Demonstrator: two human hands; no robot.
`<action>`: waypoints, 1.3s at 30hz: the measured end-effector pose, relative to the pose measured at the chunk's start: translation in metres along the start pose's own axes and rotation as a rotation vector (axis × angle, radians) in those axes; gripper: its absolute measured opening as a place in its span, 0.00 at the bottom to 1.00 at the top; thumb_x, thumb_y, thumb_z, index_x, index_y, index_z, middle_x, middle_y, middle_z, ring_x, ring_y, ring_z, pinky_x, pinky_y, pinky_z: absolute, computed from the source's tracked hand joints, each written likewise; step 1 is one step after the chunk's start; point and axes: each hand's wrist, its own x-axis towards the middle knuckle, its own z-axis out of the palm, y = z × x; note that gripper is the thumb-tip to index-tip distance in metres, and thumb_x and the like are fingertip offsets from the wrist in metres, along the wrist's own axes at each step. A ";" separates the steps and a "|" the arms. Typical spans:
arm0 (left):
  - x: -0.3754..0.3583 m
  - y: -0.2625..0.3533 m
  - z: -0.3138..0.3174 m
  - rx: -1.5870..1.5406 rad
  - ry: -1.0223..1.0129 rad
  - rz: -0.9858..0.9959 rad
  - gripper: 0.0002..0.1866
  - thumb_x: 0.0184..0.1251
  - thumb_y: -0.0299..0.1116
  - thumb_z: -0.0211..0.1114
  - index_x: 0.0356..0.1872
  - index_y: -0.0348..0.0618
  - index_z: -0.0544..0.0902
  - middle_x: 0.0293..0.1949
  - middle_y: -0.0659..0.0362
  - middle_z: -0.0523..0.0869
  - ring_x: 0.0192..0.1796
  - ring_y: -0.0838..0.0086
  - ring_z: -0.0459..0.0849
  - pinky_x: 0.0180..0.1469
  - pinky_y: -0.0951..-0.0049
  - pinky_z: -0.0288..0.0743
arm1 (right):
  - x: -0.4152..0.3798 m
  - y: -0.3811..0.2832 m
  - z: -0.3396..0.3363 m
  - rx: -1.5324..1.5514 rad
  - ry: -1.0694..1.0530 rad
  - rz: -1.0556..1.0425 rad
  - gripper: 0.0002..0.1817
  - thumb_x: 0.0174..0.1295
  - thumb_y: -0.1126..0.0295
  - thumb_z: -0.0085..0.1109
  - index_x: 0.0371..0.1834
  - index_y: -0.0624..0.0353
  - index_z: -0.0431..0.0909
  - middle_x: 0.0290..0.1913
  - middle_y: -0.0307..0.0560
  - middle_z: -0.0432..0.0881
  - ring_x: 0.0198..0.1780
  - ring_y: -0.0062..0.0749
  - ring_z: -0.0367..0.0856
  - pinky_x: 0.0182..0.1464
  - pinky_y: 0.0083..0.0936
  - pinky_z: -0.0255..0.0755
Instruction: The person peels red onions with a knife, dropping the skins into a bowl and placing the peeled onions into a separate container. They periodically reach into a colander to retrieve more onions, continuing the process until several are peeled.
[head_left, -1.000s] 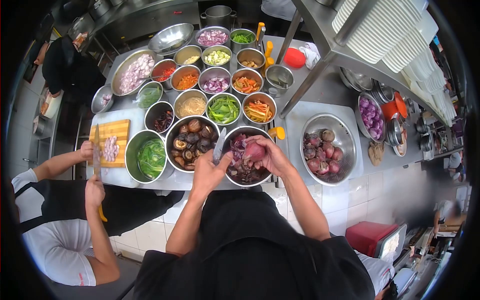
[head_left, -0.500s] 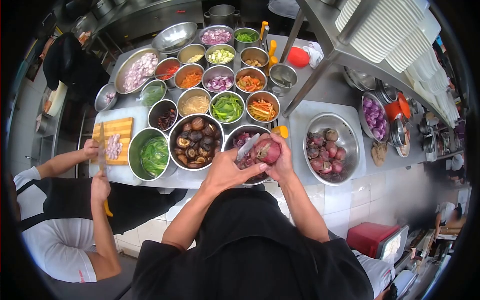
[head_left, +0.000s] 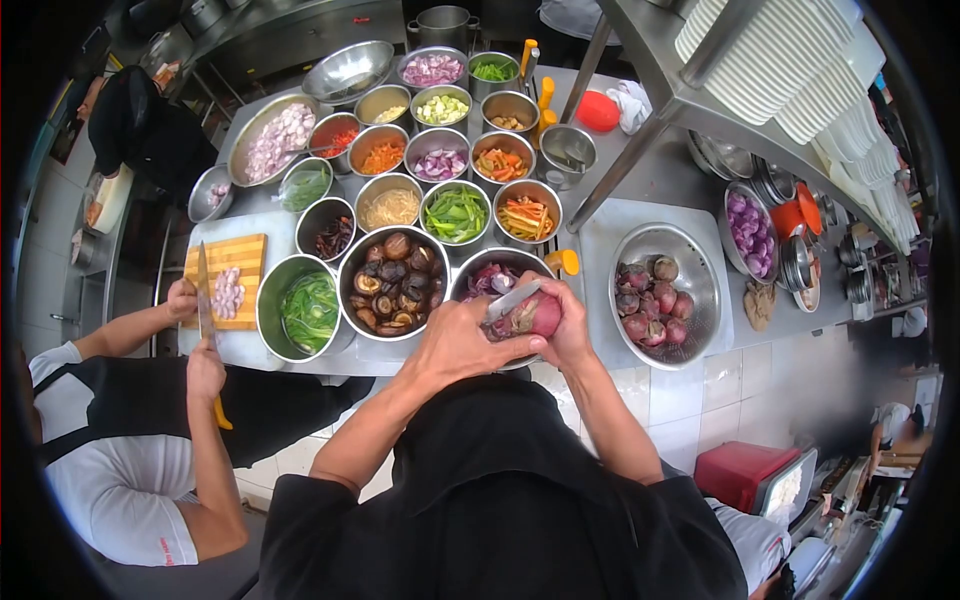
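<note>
A red onion (head_left: pixel 541 314) is in my right hand (head_left: pixel 570 325), its fingers wrapped round the far side. My left hand (head_left: pixel 458 338) grips a knife (head_left: pixel 514 299), whose blade lies against the onion's top; the handle is hidden in the palm, and the left thumb reaches under the onion. Both hands are above the near edge of a steel pot (head_left: pixel 538 262) with cut purple onion pieces (head_left: pixel 492 280) inside. To the right, a perforated colander (head_left: pixel 697 262) contains several whole red onions (head_left: pixel 663 297).
A pot of mushrooms (head_left: pixel 395 285) and a pot of green leaves (head_left: pixel 308 312) stand left of my hands. Further left, a co-worker's hands hold a knife over a wooden board (head_left: pixel 246 262). Several filled steel containers stand behind; a shelf post (head_left: pixel 620 170) rises at the right.
The onion has turned and tilted in my hands, and the blade has shifted slightly to the right across it. My left hand has moved a little closer to my right.
</note>
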 end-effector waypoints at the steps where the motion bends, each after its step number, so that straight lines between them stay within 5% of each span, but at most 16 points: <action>1: 0.001 0.003 -0.003 -0.013 -0.011 0.020 0.41 0.41 0.65 0.73 0.31 0.24 0.82 0.19 0.40 0.81 0.25 0.52 0.84 0.31 0.62 0.77 | -0.001 0.003 0.001 -0.051 0.070 0.019 0.18 0.67 0.59 0.42 0.44 0.63 0.73 0.40 0.48 0.79 0.42 0.34 0.81 0.48 0.31 0.77; 9: 0.010 -0.012 -0.003 0.155 -0.058 0.212 0.43 0.39 0.68 0.72 0.25 0.25 0.79 0.17 0.40 0.79 0.23 0.49 0.83 0.29 0.59 0.77 | -0.005 -0.001 0.002 -0.231 0.126 0.158 0.19 0.67 0.59 0.41 0.48 0.64 0.73 0.45 0.50 0.79 0.46 0.34 0.81 0.53 0.31 0.76; 12: 0.011 -0.018 0.007 0.063 -0.022 0.213 0.40 0.42 0.65 0.72 0.24 0.25 0.78 0.16 0.40 0.78 0.23 0.50 0.83 0.27 0.59 0.75 | -0.004 0.000 0.006 -0.200 0.221 0.144 0.17 0.67 0.59 0.42 0.45 0.62 0.74 0.42 0.47 0.80 0.43 0.31 0.82 0.47 0.28 0.77; 14: 0.008 -0.023 0.018 0.003 0.019 0.185 0.39 0.45 0.64 0.72 0.24 0.26 0.77 0.15 0.40 0.77 0.22 0.50 0.83 0.26 0.60 0.75 | 0.000 0.004 0.001 -0.079 0.243 0.014 0.15 0.67 0.59 0.43 0.41 0.59 0.74 0.36 0.44 0.80 0.32 0.25 0.80 0.30 0.21 0.74; 15: 0.007 -0.025 0.022 -0.045 0.057 0.166 0.37 0.47 0.62 0.71 0.24 0.27 0.78 0.15 0.41 0.77 0.22 0.50 0.83 0.25 0.60 0.74 | 0.000 0.003 0.001 -0.076 0.243 0.011 0.15 0.67 0.59 0.43 0.41 0.59 0.74 0.36 0.44 0.80 0.32 0.25 0.80 0.30 0.21 0.74; 17: 0.004 -0.026 0.025 -0.095 0.089 0.147 0.35 0.50 0.60 0.71 0.24 0.27 0.78 0.16 0.42 0.77 0.22 0.50 0.82 0.24 0.61 0.73 | -0.003 0.002 0.001 -0.161 0.221 -0.039 0.14 0.66 0.58 0.44 0.37 0.57 0.74 0.29 0.40 0.78 0.22 0.20 0.73 0.17 0.16 0.61; 20: 0.001 -0.020 0.019 -0.106 0.058 0.201 0.33 0.51 0.60 0.70 0.25 0.31 0.80 0.16 0.45 0.78 0.21 0.51 0.81 0.24 0.62 0.74 | -0.004 0.000 0.009 -0.298 0.320 0.058 0.14 0.65 0.57 0.45 0.33 0.55 0.74 0.25 0.37 0.76 0.18 0.18 0.69 0.13 0.16 0.54; 21: 0.002 -0.023 0.018 -0.017 0.013 0.273 0.29 0.52 0.57 0.71 0.28 0.33 0.81 0.16 0.46 0.79 0.20 0.54 0.82 0.24 0.64 0.74 | -0.004 -0.002 0.008 -0.297 0.320 0.058 0.14 0.65 0.57 0.45 0.33 0.55 0.74 0.25 0.37 0.76 0.18 0.18 0.69 0.13 0.16 0.54; 23: 0.004 -0.022 0.016 0.072 -0.030 0.348 0.26 0.53 0.54 0.71 0.31 0.35 0.83 0.16 0.48 0.79 0.20 0.56 0.82 0.24 0.66 0.74 | -0.006 -0.010 0.001 -0.418 0.371 0.346 0.14 0.64 0.60 0.47 0.32 0.60 0.75 0.28 0.42 0.76 0.29 0.24 0.75 0.31 0.19 0.70; 26: 0.004 -0.018 0.013 0.038 -0.027 0.465 0.24 0.55 0.52 0.70 0.31 0.35 0.83 0.16 0.49 0.80 0.20 0.57 0.82 0.24 0.66 0.74 | -0.008 -0.019 -0.004 -0.425 0.305 0.497 0.16 0.64 0.59 0.47 0.36 0.62 0.76 0.34 0.44 0.78 0.34 0.24 0.76 0.34 0.19 0.71; 29: 0.006 -0.024 0.019 0.039 -0.030 0.457 0.22 0.59 0.50 0.68 0.31 0.35 0.83 0.16 0.50 0.80 0.20 0.57 0.82 0.23 0.66 0.74 | -0.003 -0.005 -0.003 -0.404 0.240 0.184 0.20 0.63 0.58 0.47 0.44 0.64 0.76 0.40 0.46 0.78 0.38 0.22 0.76 0.32 0.17 0.71; 35: 0.003 -0.012 0.019 -0.298 -0.037 0.271 0.21 0.66 0.48 0.62 0.36 0.37 0.84 0.17 0.52 0.80 0.21 0.64 0.83 0.27 0.68 0.74 | -0.013 -0.018 0.017 -0.188 0.002 0.093 0.26 0.64 0.55 0.46 0.57 0.65 0.70 0.42 0.46 0.77 0.35 0.18 0.75 0.22 0.11 0.63; 39: 0.001 -0.019 0.029 -0.312 0.083 0.128 0.21 0.68 0.47 0.61 0.37 0.34 0.84 0.20 0.52 0.82 0.24 0.71 0.82 0.30 0.70 0.74 | -0.012 -0.019 -0.007 -0.288 -0.078 0.140 0.24 0.65 0.51 0.49 0.55 0.59 0.74 0.40 0.38 0.78 0.30 0.13 0.74 0.20 0.12 0.62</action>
